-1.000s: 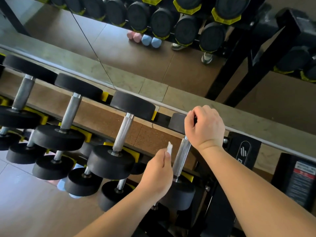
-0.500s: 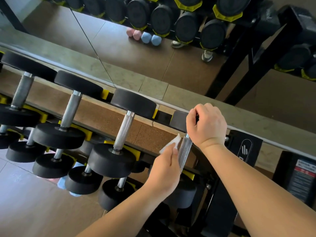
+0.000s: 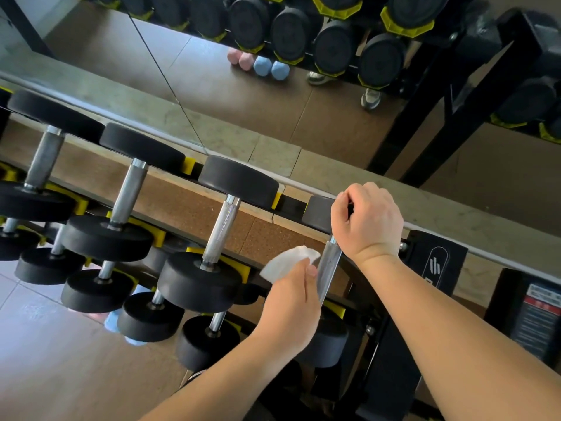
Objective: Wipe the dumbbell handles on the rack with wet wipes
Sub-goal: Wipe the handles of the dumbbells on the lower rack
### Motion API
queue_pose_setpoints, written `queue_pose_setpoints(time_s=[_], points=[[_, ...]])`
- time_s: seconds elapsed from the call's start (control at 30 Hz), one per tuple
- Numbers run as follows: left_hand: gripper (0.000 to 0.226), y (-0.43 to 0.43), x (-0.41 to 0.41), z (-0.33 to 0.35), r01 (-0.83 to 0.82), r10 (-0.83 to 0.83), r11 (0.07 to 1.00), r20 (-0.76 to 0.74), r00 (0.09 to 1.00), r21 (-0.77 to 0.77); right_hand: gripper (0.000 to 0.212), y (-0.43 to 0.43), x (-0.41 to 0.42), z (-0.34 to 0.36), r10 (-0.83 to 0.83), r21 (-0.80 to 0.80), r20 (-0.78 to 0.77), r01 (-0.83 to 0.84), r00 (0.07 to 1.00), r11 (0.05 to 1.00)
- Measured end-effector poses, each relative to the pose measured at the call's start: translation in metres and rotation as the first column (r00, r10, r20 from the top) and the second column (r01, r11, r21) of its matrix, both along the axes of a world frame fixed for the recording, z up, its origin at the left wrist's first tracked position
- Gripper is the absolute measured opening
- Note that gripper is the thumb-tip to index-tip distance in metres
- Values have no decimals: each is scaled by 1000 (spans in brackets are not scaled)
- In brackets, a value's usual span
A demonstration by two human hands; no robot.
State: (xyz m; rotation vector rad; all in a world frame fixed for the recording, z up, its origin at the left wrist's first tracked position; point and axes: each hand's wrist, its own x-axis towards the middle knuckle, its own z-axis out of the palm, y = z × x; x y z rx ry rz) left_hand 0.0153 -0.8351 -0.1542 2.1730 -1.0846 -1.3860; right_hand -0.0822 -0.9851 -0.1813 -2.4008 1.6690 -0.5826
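The handle [image 3: 329, 268] you are working on belongs to the last dumbbell [image 3: 317, 214] at the right end of the rack's [image 3: 391, 360] top row, its knurled steel bar slanting down towards you. Your left hand [image 3: 291, 311] sits just left of that bar, its grip pinching the wet wipe [image 3: 288, 262] between thumb and fingers; the wipe's right edge lies right beside the steel, though you cannot tell whether it touches. Your right hand [image 3: 367, 220] has its grip curled round the dumbbell's far head. To the left you have open room, a gap with brown floor showing through before the neighbouring dumbbell [image 3: 221, 232]; to the right your own forearm and the rack's black end upright crowd in close. Behind the row a pale ledge runs along the foot of a mirror [image 3: 212, 95]. Compared with a second ago, when only a small tip of the wipe stuck up above your left hand, the wipe now fans out wider and the hand has come in against the bar; the right hand has kept its hold. A black plate [image 3: 437, 264] on the rack's end carries a logo of upright bars, and the placard [image 3: 535, 314] beyond it has a red band with print too small to read.
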Motion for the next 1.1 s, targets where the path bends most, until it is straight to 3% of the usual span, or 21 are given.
queue_pose_setpoints(time_s=[0.1, 0.2, 0.4, 0.53, 0.77, 0.9, 1.1], points=[[37, -19, -12, -17, 46, -62, 986, 95, 994, 158, 34, 0, 1, 1, 5, 0, 2, -5, 1000, 1000], [33, -31, -30, -27, 53, -79, 969, 98, 992, 243, 34, 0, 0, 2, 5, -3, 16, -5, 1000, 1000], [40, -3, -9, 18, -39, 43, 998, -82, 996, 54, 35, 0, 0, 2, 6, 2, 28, -6, 1000, 1000], [47, -33, -19, -2, -195, 192, 975, -36, 981, -105, 34, 0, 0, 2, 13, 21, 25, -13, 1000, 1000], [46, -45, -48, -35, -182, 182, 977, -9, 983, -115, 34, -1, 0, 0, -4, 37, -10, 4, 1000, 999], [43, -7, -19, 4, 47, -46, 997, 17, 999, -63, 34, -2, -1, -1, 4, 32, 13, -4, 1000, 999], [39, -17, -3, -7, -136, 130, 990, 108, 986, 43, 33, -1, 0, -1, 12, 30, 15, -12, 1000, 999]])
